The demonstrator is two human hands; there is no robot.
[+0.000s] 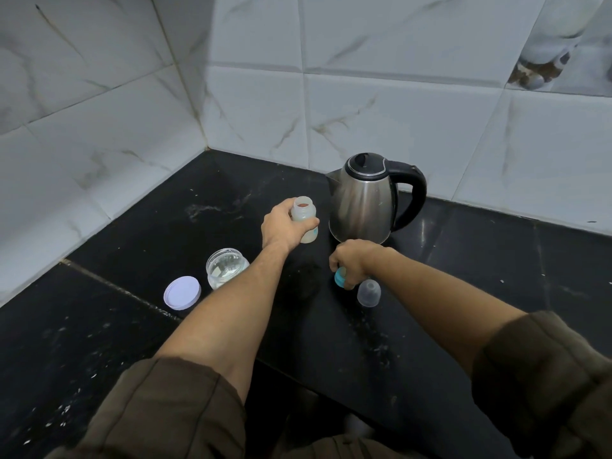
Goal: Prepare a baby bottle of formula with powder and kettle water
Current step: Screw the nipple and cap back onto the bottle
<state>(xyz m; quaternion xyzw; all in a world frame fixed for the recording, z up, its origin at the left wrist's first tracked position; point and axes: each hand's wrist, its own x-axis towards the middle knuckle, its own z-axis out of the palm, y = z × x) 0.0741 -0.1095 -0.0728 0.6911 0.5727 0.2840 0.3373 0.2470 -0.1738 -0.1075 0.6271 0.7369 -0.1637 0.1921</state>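
My left hand (281,226) grips an uncapped, translucent baby bottle (304,223) that stands upright on the black counter (132,246), just left of the steel kettle (364,200). My right hand (352,263) curls round the bottle's teal nipple ring (340,279), low on the counter in front of the kettle. A clear dome cap (368,292) lies right beside that hand. To the left stands an open glass jar (226,267) holding white powder, with its pale lilac lid (182,292) lying flat next to it.
The kettle has a black lid and a black handle that points right, and it stands near the tiled back wall (397,104). A tiled side wall closes the counter on the left. White specks are scattered over the counter. Its front edge drops away below my forearms.
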